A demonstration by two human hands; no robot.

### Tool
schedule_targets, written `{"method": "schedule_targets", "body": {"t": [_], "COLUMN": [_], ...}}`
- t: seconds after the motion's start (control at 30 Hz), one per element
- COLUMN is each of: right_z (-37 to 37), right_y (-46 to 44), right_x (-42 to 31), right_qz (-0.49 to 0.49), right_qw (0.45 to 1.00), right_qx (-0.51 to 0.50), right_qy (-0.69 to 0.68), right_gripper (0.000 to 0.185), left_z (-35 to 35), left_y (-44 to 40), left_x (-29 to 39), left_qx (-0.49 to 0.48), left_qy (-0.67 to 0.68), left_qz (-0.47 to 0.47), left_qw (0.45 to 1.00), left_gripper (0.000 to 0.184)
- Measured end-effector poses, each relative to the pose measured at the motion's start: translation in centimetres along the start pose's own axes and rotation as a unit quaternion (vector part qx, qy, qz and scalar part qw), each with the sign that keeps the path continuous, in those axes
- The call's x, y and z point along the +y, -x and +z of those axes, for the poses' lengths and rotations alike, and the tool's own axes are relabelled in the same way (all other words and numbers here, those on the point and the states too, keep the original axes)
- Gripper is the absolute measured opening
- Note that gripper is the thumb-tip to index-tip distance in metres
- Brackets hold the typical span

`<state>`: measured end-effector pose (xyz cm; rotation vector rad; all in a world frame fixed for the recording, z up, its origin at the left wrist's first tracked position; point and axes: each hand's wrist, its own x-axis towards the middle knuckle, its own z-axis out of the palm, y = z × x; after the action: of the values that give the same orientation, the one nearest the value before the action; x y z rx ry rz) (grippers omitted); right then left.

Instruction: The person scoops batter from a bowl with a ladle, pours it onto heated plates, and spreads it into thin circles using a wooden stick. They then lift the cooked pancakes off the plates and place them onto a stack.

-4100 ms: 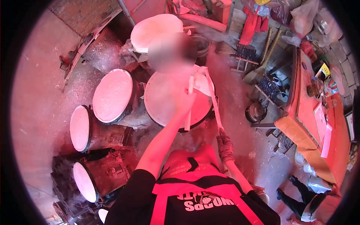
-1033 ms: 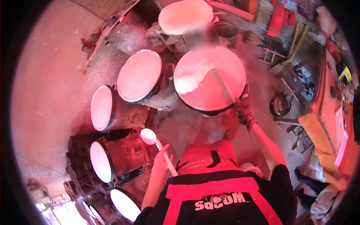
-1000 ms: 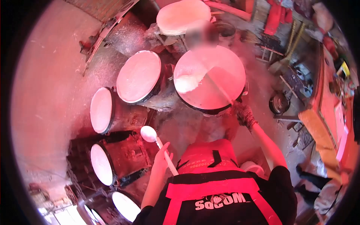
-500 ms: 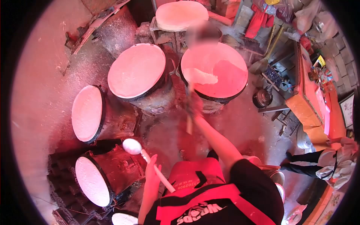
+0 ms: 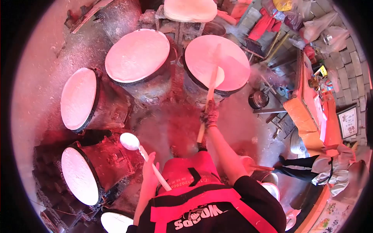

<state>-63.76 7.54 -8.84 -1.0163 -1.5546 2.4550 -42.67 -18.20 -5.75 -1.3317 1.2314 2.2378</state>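
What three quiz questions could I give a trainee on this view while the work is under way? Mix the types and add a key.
1. Multiple choice: what does the left hand hold?
A) a broom
B) a ladle
C) a kettle

2. Fill in the blank: the right hand, which grips a long stick reaching over a round griddle, wears a ____.

3. True or false: the ladle's bowl is over the same griddle as the stick.

Key:
1. B
2. glove
3. False; the bowl is off to the left of that griddle and nearer the person.
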Motion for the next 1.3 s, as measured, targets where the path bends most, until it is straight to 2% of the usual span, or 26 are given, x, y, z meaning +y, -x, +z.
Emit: {"method": "schedule_targets", "body": {"t": [0.1,0.2,0.27,0.33,0.37,0.47,0.53,0.63,0.7,0.77,0.87,0.9,0.97,1.17,1.23,1.3], "right_z": [-4.0,-1.1,0.1,-1.3,-3.6,-12.0,-13.9,-12.9,-10.6,-12.8,-17.6,-20.0,-22.8,-20.6,-18.4,-15.6], "right_y": [-3.4,-3.9,-2.7,-1.2,-2.8,-3.5,-3.8,-3.8,-4.0,-5.2,-7.3,-9.3,-11.3,-16.9,-18.4,-20.4], "right_x": [-0.5,-1.5,-2.0,-1.5,-0.5,-3.0,-5.5,-9.1,-8.7,-6.9,-8.8,-9.2,-10.8,-17.0,-16.9,-14.2], "right_qz": [0.02,0.02,0.027,0.064,0.096,0.201,0.234,0.197,0.131,0.115,0.265,0.305,0.324,0.188,0.06,-0.045], "right_qw": [1.0,0.998,0.998,0.979,0.977,0.971,0.965,0.977,0.988,0.967,0.929,0.925,0.925,0.962,0.969,0.962], "right_qx": [-0.002,-0.014,-0.065,-0.156,-0.139,-0.12,-0.109,-0.074,-0.086,-0.191,-0.236,-0.218,-0.188,-0.153,-0.141,-0.081], "right_qy": [-0.014,-0.052,-0.003,0.113,0.128,0.038,0.034,0.021,-0.012,0.122,0.102,0.072,0.061,0.13,0.192,0.258], "right_gripper": [0.039,0.038,0.037,0.036,0.034,0.034,0.035,0.035,0.035,0.034,0.035,0.034,0.033,0.034,0.035,0.035], "left_z": [2.1,4.1,5.9,7.6,8.2,10.7,12.0,14.4,16.3,18.1,20.5,21.4,22.5,25.8,25.9,26.4], "left_y": [0.4,0.7,0.8,1.0,0.9,1.6,1.5,1.7,1.8,1.8,1.8,2.1,2.9,4.3,4.2,4.2], "left_x": [0.5,0.6,0.7,1.1,1.0,0.7,0.1,-0.4,-0.8,-1.2,-1.5,-1.7,-2.3,-2.4,-1.6,-0.8], "left_qx": [-0.016,-0.022,-0.024,-0.031,-0.033,-0.03,-0.025,-0.033,-0.042,-0.047,-0.053,-0.048,-0.043,-0.077,-0.106,-0.105], "left_qy": [-0.015,-0.024,-0.024,-0.032,-0.036,-0.044,-0.049,-0.056,-0.061,-0.066,-0.077,-0.076,-0.054,0.0,-0.023,-0.058], "left_qz": [0.018,0.034,0.039,0.045,0.047,0.063,0.074,0.084,0.09,0.096,0.102,0.103,0.098,0.087,0.081,0.103], "left_qw": [1.0,0.999,0.999,0.998,0.998,0.997,0.996,0.994,0.993,0.992,0.99,0.991,0.993,0.993,0.991,0.987], "left_gripper": [0.036,0.034,0.032,0.033,0.034,0.033,0.031,0.03,0.03,0.031,0.033,0.033,0.031,0.025,0.024,0.024]}}
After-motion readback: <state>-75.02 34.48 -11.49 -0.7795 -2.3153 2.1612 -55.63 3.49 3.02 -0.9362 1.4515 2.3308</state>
